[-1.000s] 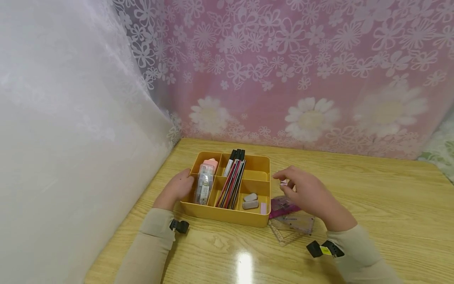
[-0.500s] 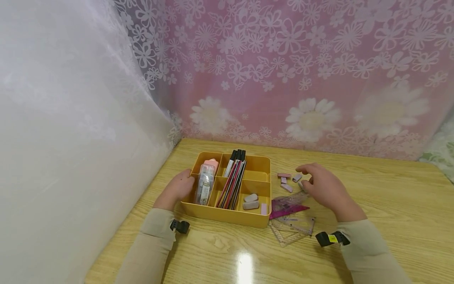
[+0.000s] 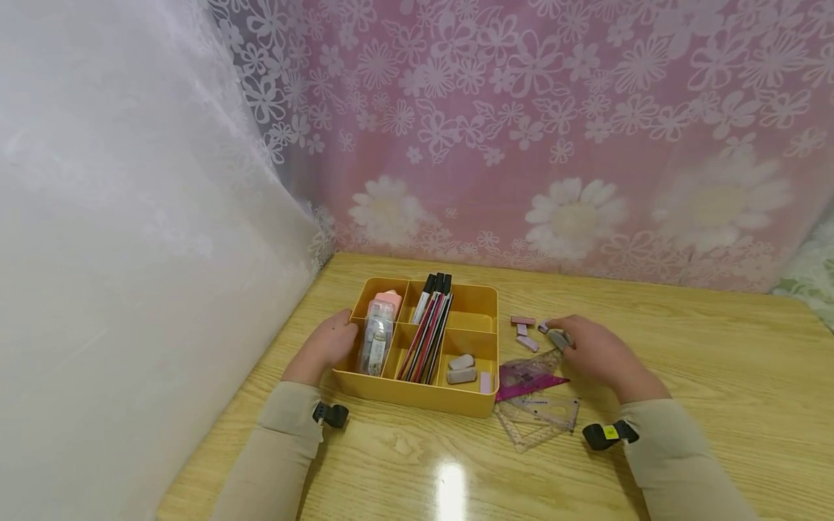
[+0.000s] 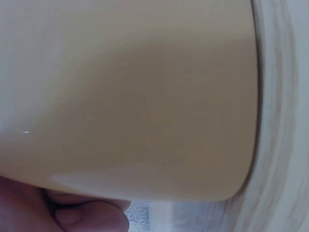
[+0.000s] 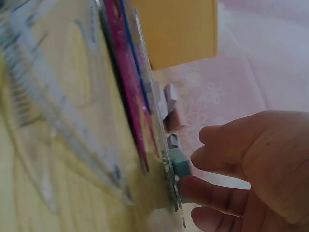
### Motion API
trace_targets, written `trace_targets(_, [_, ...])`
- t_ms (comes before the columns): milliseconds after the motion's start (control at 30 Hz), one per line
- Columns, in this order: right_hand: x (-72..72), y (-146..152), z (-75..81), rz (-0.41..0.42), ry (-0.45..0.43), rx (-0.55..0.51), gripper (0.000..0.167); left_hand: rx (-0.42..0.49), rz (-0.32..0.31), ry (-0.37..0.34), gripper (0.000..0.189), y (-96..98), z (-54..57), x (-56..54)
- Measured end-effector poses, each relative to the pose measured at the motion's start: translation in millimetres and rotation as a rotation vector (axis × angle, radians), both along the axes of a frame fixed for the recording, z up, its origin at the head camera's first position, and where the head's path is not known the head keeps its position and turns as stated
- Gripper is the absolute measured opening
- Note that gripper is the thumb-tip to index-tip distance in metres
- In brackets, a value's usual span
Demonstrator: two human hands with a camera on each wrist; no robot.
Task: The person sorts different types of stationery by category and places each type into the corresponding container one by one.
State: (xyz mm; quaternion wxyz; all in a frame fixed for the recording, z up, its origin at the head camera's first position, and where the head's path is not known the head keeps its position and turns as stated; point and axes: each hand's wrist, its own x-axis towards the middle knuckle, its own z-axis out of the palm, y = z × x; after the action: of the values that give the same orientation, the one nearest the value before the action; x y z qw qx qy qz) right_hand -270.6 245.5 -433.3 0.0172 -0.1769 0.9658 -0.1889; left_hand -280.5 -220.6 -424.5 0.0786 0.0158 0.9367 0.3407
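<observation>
My left hand (image 3: 326,340) grips the left wall of a yellow divided tray (image 3: 417,396). In the left wrist view its fingers (image 4: 94,217) curl at the edge of the tray wall (image 4: 164,116). To the right of the tray my right hand (image 3: 602,356) is down at the table, fingertips at a grey eraser (image 3: 558,339) and a smaller eraser (image 3: 543,326). The right wrist view shows fingers (image 5: 212,191) spread right beside a grey-green eraser (image 5: 180,163). Several pink erasers (image 3: 523,320) lie between this hand and the tray.
Clear set squares (image 3: 544,412) and a magenta ruler-like piece (image 3: 531,384) lie against the tray's right side. Inside the tray are pencils (image 3: 426,344), black-capped markers (image 3: 422,300), a clear plastic case (image 3: 376,340), and grey erasers (image 3: 461,375). A floral curtain (image 3: 560,145) hangs behind.
My right hand has moved right, away from the tray's right edge, uncovering the pink erasers, then lowered its fingertips to the grey eraser. My left hand and the tray stay put.
</observation>
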Motion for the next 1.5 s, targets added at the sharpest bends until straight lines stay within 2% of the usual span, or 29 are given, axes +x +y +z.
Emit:
trace_targets(367, [-1.2,-3,-9.2,0.017,0.054,0.05,0.053,0.001,0.004,0.007,0.05,-0.1,0.4,-0.7])
trace_targets(800, [2.3,0,-8.4,0.022,0.054,0.003,0.036,0.003,0.005,0.003,0.051,1.5,0.7,0.2])
trace_targets(1033, [5.2,-6,3.7,0.023,0.035,-0.077,0.035,0.009,0.009,0.0,0.051,2.0,1.8,0.9])
trace_targets(1267, [16.4,-26,22.8,0.063,0.0,-0.16,0.033,0.009,0.008,-0.001,0.051,1.0,1.8,0.3])
trace_targets(1500, [32.1,-48,38.9,0.17,0.031,-0.202,0.035,-0.008,0.002,0.005,0.05,0.5,1.4,-0.7])
